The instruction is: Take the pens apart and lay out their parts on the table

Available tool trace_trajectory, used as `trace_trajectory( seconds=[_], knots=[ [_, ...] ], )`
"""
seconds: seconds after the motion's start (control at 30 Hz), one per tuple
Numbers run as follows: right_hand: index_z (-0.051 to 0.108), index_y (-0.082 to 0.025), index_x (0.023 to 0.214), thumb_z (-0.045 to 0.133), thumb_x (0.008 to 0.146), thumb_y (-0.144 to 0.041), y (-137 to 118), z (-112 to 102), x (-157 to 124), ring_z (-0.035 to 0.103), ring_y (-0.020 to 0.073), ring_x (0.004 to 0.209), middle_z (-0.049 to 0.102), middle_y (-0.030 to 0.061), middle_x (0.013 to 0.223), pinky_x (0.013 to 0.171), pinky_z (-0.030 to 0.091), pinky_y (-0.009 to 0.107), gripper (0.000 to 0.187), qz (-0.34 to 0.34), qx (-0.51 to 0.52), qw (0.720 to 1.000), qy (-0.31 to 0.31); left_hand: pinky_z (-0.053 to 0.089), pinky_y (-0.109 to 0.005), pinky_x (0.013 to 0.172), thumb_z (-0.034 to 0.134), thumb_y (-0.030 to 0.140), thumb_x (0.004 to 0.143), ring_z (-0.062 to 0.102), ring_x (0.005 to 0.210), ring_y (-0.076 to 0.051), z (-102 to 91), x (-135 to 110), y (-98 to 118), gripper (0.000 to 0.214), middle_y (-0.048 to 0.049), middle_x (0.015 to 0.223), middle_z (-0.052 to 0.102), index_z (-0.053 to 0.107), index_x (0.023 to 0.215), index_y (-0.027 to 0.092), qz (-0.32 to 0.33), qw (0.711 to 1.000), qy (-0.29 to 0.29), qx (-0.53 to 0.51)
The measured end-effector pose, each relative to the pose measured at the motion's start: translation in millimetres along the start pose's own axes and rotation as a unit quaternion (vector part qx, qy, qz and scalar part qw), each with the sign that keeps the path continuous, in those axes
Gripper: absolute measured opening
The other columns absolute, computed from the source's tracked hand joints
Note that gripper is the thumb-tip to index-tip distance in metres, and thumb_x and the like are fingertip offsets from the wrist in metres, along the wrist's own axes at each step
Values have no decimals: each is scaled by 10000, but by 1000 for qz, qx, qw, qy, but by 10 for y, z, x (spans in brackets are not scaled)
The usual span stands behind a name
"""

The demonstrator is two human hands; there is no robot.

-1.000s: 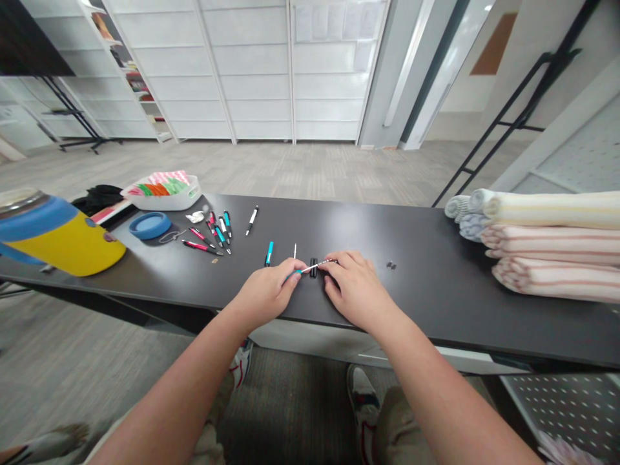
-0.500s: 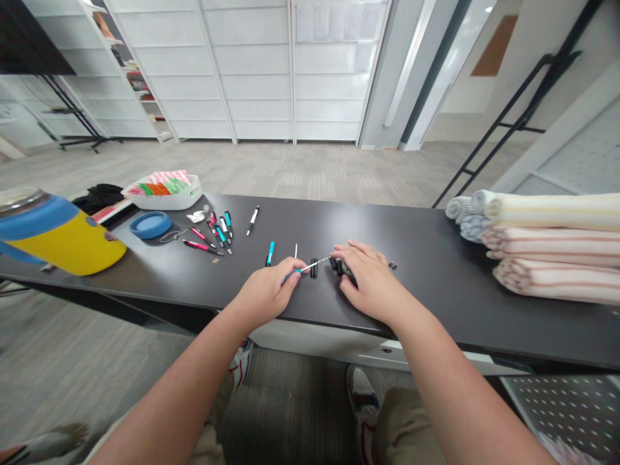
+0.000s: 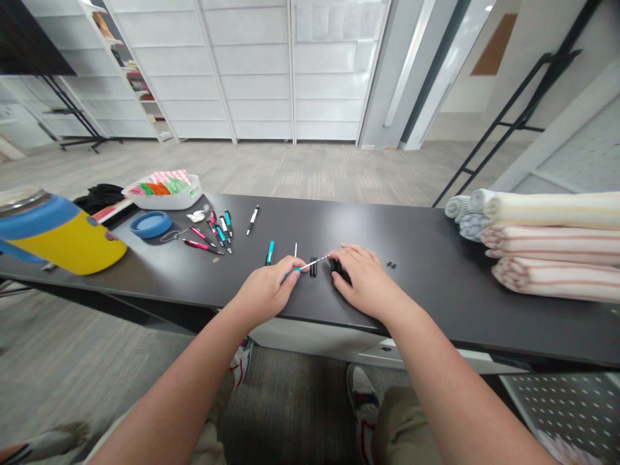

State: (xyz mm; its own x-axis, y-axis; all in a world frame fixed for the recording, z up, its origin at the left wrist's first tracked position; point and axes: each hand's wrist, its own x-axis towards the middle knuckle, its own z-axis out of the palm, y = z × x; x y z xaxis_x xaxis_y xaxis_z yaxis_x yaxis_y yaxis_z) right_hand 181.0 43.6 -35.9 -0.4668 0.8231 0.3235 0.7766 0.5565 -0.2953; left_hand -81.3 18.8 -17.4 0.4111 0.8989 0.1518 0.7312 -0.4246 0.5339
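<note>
My left hand [image 3: 271,287] is closed around a pen's teal barrel [image 3: 292,274], and a thin white refill [image 3: 314,263] sticks out of it to the right. The refill's tip meets the forefinger of my right hand [image 3: 363,281]. That hand is low over the table, thumb apart from the forefinger, with black pen parts [image 3: 335,265] showing in the gap; its palm hides the rest. Two black pen pieces [image 3: 313,267] lie side by side between my hands. Beyond my left hand are a teal pen barrel [image 3: 270,252] and another thin refill [image 3: 296,249].
Small dark bits [image 3: 391,265] lie right of my right hand. Several pens [image 3: 220,227], a white and black pen [image 3: 252,219], a blue ring-shaped lid [image 3: 150,224], a white basket [image 3: 194,194] and a yellow-blue container [image 3: 62,239] are leftward. Rolled striped cloths [image 3: 557,245] are stacked at right.
My right hand has shifted slightly left and its fingers have drawn closer together by the refill's tip, uncovering the small dark bits. My left hand stays almost still with the pen barrel.
</note>
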Motion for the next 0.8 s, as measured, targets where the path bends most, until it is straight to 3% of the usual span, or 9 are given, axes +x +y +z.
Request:
trace_trajectory(
  seconds=[0.4, 0.63, 0.8],
  knots=[
    [625, -231, 1295, 592, 953, -258, 12, 4, -17, 546, 348, 1361, 682, 128, 1368, 1129, 411, 564, 345, -7, -6, 1000, 20, 525, -347, 929, 377, 364, 1091, 732, 1080, -243, 3, -1, -12, 297, -13, 1215, 751, 613, 1257, 290, 4, 1000, 1, 5],
    [622, -230, 1309, 631, 984, -314, -68, -76, -46, 553, 315, 1337, 661, 122, 1381, 1128, 425, 531, 336, -39, 31, 996, 76, 534, -335, 911, 382, 331, 1091, 731, 1052, -228, 19, -14, -3, 279, -21, 1201, 750, 605, 1248, 273, 33, 999, 4, 37],
    [702, -246, 1163, 615, 1030, -354, -60, -89, -47, 611, 278, 1204, 747, 77, 1203, 1084, 440, 489, 192, -87, 72, 991, 69, 532, -339, 924, 388, 287, 1087, 717, 1081, -222, 56, -20, -1, 298, -45, 1249, 740, 621, 1271, 253, 84, 993, 1, 88]
  ],
)
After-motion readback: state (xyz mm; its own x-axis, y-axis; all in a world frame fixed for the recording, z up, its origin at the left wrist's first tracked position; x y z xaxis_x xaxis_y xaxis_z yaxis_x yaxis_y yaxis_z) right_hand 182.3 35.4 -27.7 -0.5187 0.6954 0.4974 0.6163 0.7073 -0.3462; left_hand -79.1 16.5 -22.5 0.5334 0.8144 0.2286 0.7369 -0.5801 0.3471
